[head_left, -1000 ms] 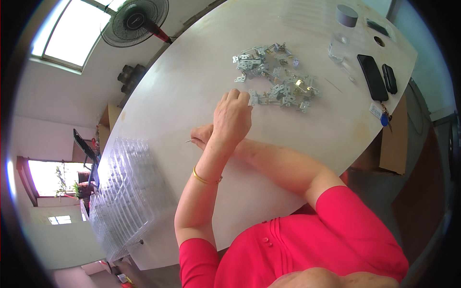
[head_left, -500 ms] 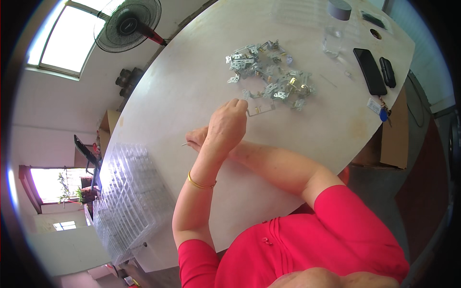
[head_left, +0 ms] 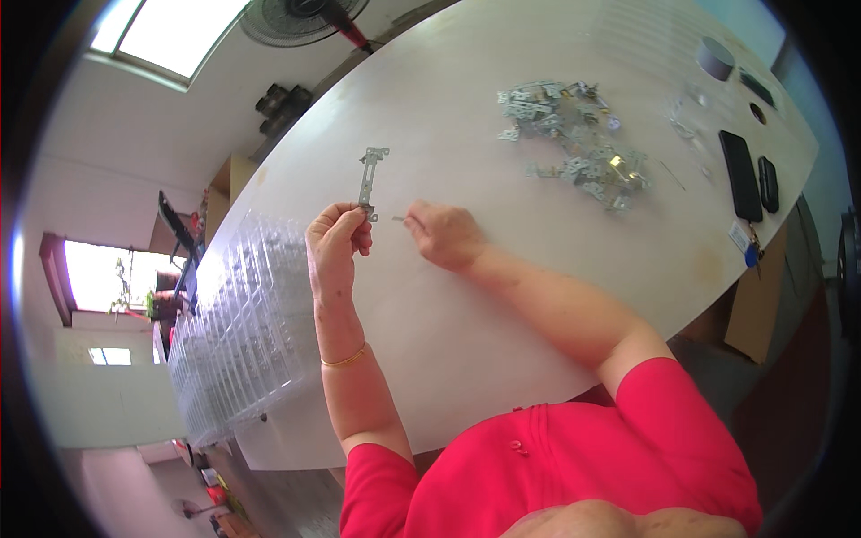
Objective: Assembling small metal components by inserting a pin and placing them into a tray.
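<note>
My left hand [head_left: 335, 247] pinches one end of a thin flat metal bracket [head_left: 367, 183], which has holes along it and small tabs at its ends. The bracket stands upright in the view, above the fingers. Just right of it, my right hand [head_left: 446, 235] is closed with its fingertips pointing toward the bracket. A short thin metal piece [head_left: 397, 218] sticks out from those fingertips; its kind is too small to make out. Farther right on the table lies a loose pile of similar metal brackets [head_left: 583, 166].
Stacked clear plastic trays [head_left: 242, 332] stand at the table's left edge. On the right of the white table [head_left: 502, 350] are a black phone [head_left: 740, 176], a black case [head_left: 769, 185], keys [head_left: 752, 251] and a clear jar with a grey lid [head_left: 716, 58]. A fan [head_left: 300, 18] stands beyond.
My left hand has come back left from the pile's near edge, now holding a bracket. My arms have uncrossed, with the right hand now right of the left. The view has shifted too.
</note>
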A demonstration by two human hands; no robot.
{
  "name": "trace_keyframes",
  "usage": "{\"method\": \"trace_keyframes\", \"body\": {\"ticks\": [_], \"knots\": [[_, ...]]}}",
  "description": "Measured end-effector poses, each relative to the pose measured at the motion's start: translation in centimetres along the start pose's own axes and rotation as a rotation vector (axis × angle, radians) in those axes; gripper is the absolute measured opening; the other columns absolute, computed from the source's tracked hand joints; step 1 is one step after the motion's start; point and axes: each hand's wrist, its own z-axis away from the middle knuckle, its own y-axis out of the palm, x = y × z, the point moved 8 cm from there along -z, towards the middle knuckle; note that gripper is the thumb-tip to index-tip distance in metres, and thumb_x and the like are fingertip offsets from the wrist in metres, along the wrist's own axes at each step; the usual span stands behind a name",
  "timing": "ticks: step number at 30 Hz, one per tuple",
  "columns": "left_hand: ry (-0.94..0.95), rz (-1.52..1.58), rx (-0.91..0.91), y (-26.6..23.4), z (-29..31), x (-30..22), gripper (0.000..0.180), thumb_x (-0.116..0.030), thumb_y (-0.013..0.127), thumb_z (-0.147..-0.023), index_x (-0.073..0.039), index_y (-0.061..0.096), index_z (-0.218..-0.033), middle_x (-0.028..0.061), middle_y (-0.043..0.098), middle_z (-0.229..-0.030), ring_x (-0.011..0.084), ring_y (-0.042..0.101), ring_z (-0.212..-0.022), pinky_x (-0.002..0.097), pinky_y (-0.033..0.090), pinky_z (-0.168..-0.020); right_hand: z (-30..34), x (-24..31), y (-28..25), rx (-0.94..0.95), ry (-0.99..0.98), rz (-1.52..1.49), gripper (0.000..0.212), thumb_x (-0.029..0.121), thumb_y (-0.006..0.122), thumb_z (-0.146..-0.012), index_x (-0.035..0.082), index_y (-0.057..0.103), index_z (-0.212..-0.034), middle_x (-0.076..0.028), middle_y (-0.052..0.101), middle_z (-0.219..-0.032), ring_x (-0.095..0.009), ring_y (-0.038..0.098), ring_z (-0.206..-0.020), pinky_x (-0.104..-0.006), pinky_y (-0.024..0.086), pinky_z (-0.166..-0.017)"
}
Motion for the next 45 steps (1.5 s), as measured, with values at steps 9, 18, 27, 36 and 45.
{"method": "trace_keyframes", "body": {"ticks": [9,18,27,36,45], "knots": [[-0.317,0.069,0.110,-1.9,1.7,8.6,0.013,-0.009,0.061,-0.089,0.003,0.065,-0.092,0.0078,0.063,-0.071,0.0138,0.058,-0.052,0.0255,0.046,-0.045,-1.0,-2.0,-1.9,-0.207,0.201,-0.270,0.015,0.018,0.058,-0.097,0.005,0.058,-0.089,-0.015,0.065,-0.070,-0.031,0.064,-0.063,-0.0405,0.050,-0.061],[0.227,-0.860,-0.232,-0.4,2.2,4.4,0.030,-0.021,0.066,-0.089,0.004,0.063,-0.107,0.0157,0.067,-0.085,0.0294,0.066,-0.072,0.0387,0.053,-0.070,-0.8,-2.5,-1.6,-0.125,0.240,-0.322,0.016,0.020,0.059,-0.098,0.005,0.062,-0.094,-0.007,0.064,-0.068,-0.017,0.062,-0.062,-0.0322,0.050,-0.062],[0.272,-0.570,-0.220,1.7,1.2,6.8,0.026,-0.022,0.068,-0.092,0.000,0.065,-0.106,0.0053,0.066,-0.081,0.0188,0.064,-0.072,0.0323,0.050,-0.065,-0.7,-2.1,-1.5,-0.095,0.236,-0.347,0.012,0.017,0.060,-0.097,0.005,0.062,-0.096,-0.006,0.065,-0.071,-0.014,0.060,-0.064,-0.0312,0.049,-0.061],[-0.106,0.232,-0.078,0.8,1.3,9.1,0.021,-0.023,0.066,-0.096,-0.002,0.066,-0.099,-0.0012,0.059,-0.073,0.0047,0.052,-0.056,0.0195,0.040,-0.048,-0.5,-0.3,-1.2,0.019,0.122,-0.194,0.008,0.014,0.064,-0.094,0.006,0.065,-0.096,-0.008,0.066,-0.074,-0.016,0.061,-0.064,-0.0313,0.049,-0.061],[-0.089,0.197,-0.120,0.7,1.2,9.4,0.021,-0.022,0.067,-0.096,-0.001,0.066,-0.099,-0.0012,0.058,-0.074,0.0040,0.050,-0.056,0.0186,0.038,-0.046,-0.4,-0.2,-1.2,-0.005,0.081,-0.184,0.009,0.012,0.064,-0.095,0.004,0.066,-0.098,-0.001,0.059,-0.069,-0.006,0.050,-0.063,-0.0266,0.043,-0.057]]}}
